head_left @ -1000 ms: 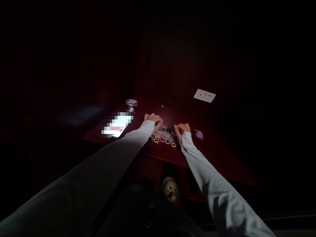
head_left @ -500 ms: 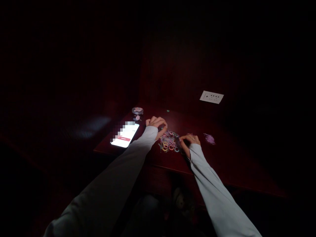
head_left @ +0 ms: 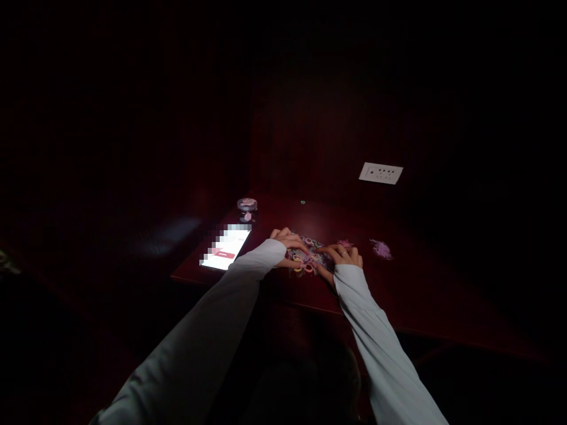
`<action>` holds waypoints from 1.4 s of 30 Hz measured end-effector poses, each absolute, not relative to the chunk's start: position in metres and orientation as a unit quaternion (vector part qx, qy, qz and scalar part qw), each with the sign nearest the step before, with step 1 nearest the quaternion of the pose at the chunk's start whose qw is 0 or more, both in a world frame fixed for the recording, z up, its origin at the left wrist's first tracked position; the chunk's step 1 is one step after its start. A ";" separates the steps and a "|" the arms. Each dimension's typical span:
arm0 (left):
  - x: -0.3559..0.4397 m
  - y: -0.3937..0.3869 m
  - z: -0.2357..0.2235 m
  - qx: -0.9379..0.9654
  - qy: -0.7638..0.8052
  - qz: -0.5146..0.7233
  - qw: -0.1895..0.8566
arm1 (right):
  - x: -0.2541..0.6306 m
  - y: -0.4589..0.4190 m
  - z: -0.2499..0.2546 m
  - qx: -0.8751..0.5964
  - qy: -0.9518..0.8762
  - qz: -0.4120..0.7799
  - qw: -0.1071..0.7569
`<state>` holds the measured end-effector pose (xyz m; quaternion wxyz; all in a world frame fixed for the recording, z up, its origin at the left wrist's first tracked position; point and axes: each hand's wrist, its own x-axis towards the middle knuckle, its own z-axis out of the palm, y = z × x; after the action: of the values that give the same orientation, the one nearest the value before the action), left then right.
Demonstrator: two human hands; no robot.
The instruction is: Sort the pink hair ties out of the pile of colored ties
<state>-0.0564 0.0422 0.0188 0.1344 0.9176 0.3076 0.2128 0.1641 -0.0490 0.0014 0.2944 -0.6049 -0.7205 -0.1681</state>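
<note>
Table [head_left: 434, 301], under both hands | left hand [head_left: 289, 243], right hand [head_left: 342, 258]: thumbs and fingers parted, touching bands [head_left: 309, 258] between them | phone [head_left: 230, 248], left of left hand, red button, text too small | outlet [head_left: 380, 173], beyond right hand | jar [head_left: 247, 211], beyond phone, pink labels unreadable | purple bunch [head_left: 381, 249], right of right hand

Both hands, left [head_left: 289, 243] and right [head_left: 342, 260], reach forward, fingers bent and spread. Sleeved forearms trail behind the fingers
</note>
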 end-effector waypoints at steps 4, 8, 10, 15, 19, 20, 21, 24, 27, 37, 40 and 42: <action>-0.056 0.043 0.021 0.913 0.320 0.214 0.136 | 0.165 -0.051 0.003 -0.603 -0.722 -0.147 0.305; -0.057 0.040 0.025 0.907 0.316 0.238 0.145 | 0.165 -0.052 0.006 -0.602 -0.718 -0.133 0.323; -0.058 0.039 0.026 0.897 0.323 0.264 0.148 | 0.166 -0.052 0.006 -0.603 -0.711 -0.133 0.336; -0.060 0.040 0.025 0.875 0.337 0.309 0.160 | 0.169 -0.054 0.005 -0.606 -0.691 -0.136 0.369; -0.059 0.043 0.024 0.887 0.323 0.292 0.154 | 0.168 -0.051 0.002 -0.606 -0.686 -0.136 0.378; -0.058 0.043 0.024 0.888 0.322 0.291 0.150 | 0.167 -0.049 0.001 -0.605 -0.689 -0.134 0.377; -0.058 0.043 0.024 0.888 0.322 0.294 0.147 | 0.166 -0.047 -0.001 -0.604 -0.691 -0.132 0.375; -0.058 0.044 0.023 0.886 0.324 0.302 0.139 | 0.165 -0.045 -0.007 -0.610 -0.689 -0.129 0.371; -0.059 0.043 0.022 0.881 0.335 0.306 0.129 | 0.169 -0.048 -0.011 -0.622 -0.676 -0.112 0.379; -0.053 0.035 0.028 0.883 0.343 0.302 0.106 | 0.167 -0.054 -0.003 -0.628 -0.651 -0.088 0.417; -0.055 0.035 0.029 0.879 0.344 0.313 0.109 | 0.168 -0.058 0.000 -0.620 -0.654 -0.085 0.425; -0.057 0.037 0.029 0.874 0.342 0.325 0.114 | 0.168 -0.060 0.002 -0.622 -0.647 -0.087 0.431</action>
<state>-0.0570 0.0371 0.0287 0.1142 0.8743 0.3419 0.3251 0.1684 -0.0605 0.0019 0.4312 -0.6223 -0.6474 -0.0874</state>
